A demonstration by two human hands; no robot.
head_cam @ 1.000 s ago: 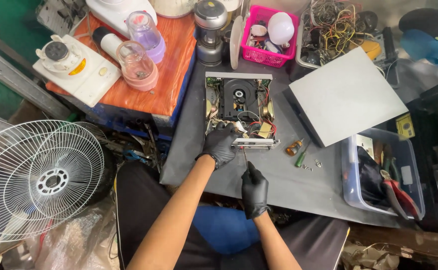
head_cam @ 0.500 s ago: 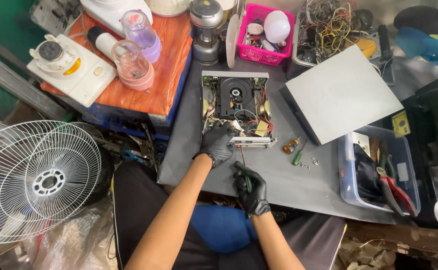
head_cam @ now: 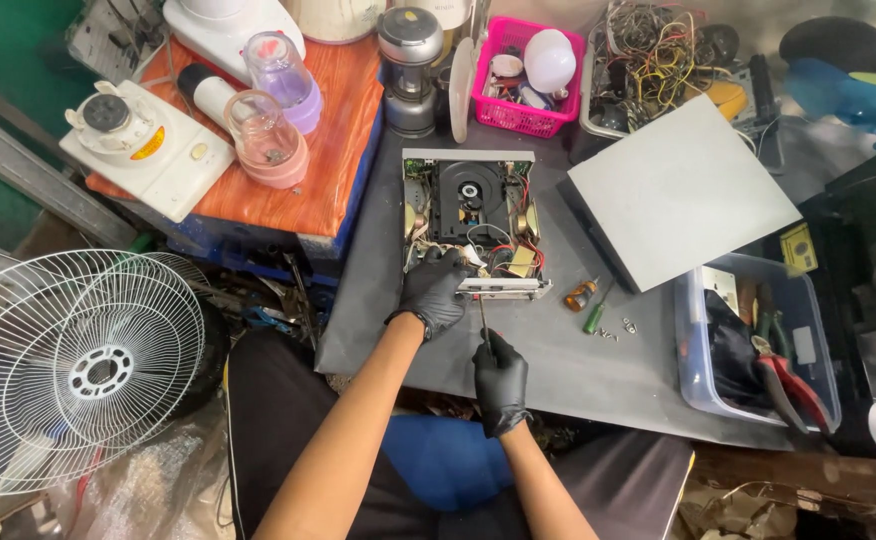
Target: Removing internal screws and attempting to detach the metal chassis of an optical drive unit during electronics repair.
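Black rubber gloves covered both hands. The left hand [head_cam: 433, 292] lay curled over the near left corner of the opened silver disc player with its bare black tray and coloured wires [head_cam: 470, 222], fingers bent down and pressed onto the front edge, gripping the casing rather than lying flat. The right hand [head_cam: 499, 381] was closed in a fist round the handle of a thin-shafted screwdriver [head_cam: 483, 318], held upright, its tip meeting the player's front panel just beside the left hand. The two hands were near each other but not touching.

The player sat on a grey worktop [head_cam: 558, 350], towards its far edge. To its right lay a flat grey metal cover [head_cam: 680, 189], tilted across the worktop. Between the cover and the player's front corner lay a small orange-handled screwdriver [head_cam: 581, 294] and a green-handled screwdriver [head_cam: 595, 318], with a few loose screws [head_cam: 617, 329] just beside them. A clear plastic tub holding red-handled pliers [head_cam: 758, 350] stood at the worktop's right end. Behind the player stood a pink plastic basket [head_cam: 525, 66], and to the left, off the worktop, a white wire fan guard [head_cam: 73, 365].
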